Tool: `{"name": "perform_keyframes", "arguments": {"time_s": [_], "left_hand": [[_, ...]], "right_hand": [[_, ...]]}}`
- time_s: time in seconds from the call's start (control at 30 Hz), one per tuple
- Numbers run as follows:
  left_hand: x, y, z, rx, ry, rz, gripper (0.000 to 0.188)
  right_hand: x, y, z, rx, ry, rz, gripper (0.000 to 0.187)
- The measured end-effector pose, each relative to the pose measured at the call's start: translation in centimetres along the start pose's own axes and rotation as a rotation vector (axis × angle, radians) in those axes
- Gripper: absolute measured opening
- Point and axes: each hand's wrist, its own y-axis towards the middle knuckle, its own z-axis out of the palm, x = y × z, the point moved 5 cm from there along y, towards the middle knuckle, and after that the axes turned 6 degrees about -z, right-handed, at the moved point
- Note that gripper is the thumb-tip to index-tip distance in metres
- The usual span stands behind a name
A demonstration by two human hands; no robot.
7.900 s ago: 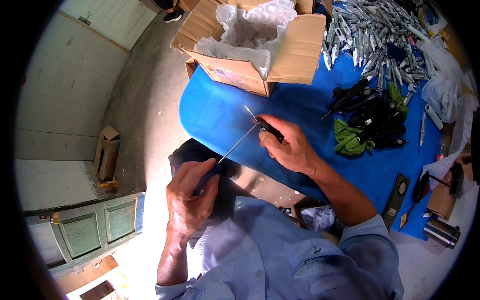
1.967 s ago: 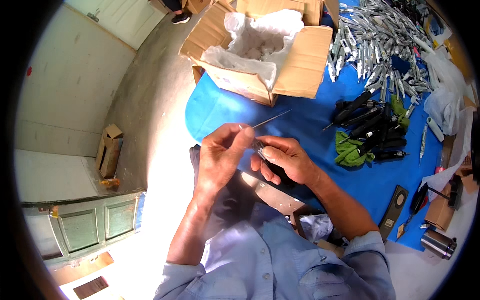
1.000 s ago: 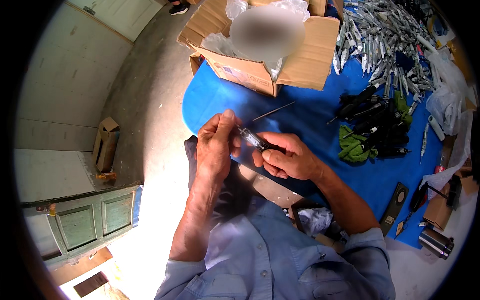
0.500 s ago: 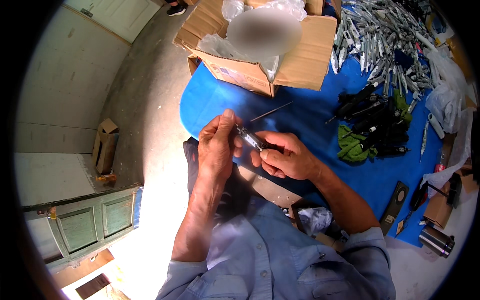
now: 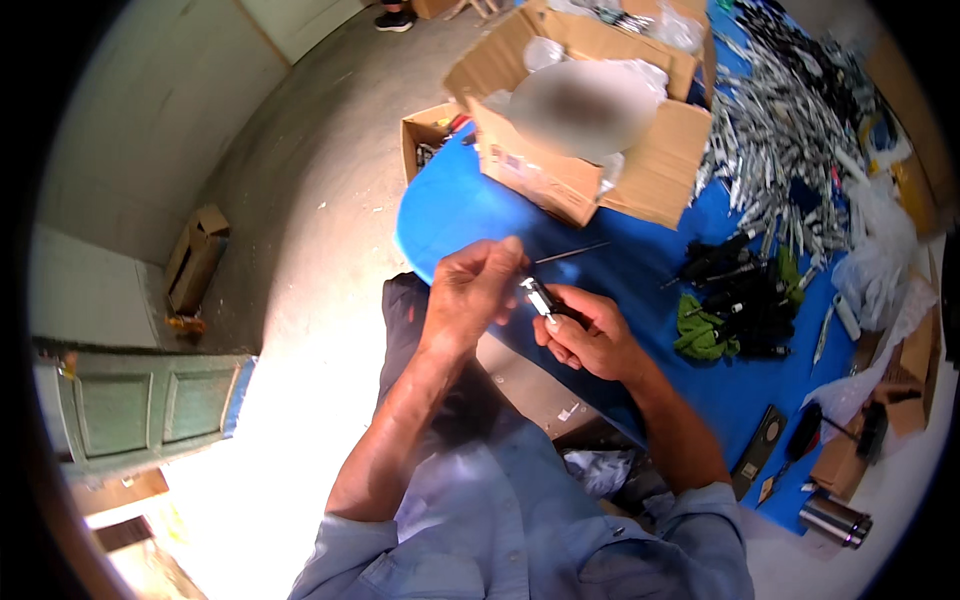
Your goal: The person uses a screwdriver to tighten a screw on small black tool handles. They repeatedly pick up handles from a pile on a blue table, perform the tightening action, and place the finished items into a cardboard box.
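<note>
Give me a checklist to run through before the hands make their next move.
1. Right hand grips the black-and-silver piece: ok.
2. Left hand free: cannot tell; fingers pinched near the piece.
3. Thin metal rod clear of the left hand: cannot tell; appears close.
4. Contents of the open carton known: cannot tell; mostly blurred.
5. Black tools away from both hands: ok; heaped by the green cloth.
</note>
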Motion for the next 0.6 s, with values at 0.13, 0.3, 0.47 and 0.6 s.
{"name": "perform_keyframes", "arguments": {"time_s": [0.13, 0.3, 0.47, 0.6], "left_hand": [[-0.8, -1.4, -1.1, -0.108, -0.009, 0.033, 0.044], [-0.1, -3.9, -1.4, -0.071, 0.134, 0.155, 0.035], [0.1, -5.9, -0.4, -0.048, 0.152, 0.232, 0.028], [0.6, -6.5, -1.2, -0.015, 0.039, 0.231, 0.024]], "right_hand": [[-0.3, 0.3, -0.2, -0.021, -0.025, -0.086, 0.040], [-0.1, 0.6, 0.9, -0.120, -0.059, -0.109, 0.039], [2.0, 0.4, 3.6, -0.190, -0.277, -0.161, 0.039], [3.8, -0.1, 6.3, -0.217, -0.441, -0.212, 0.038]]}}
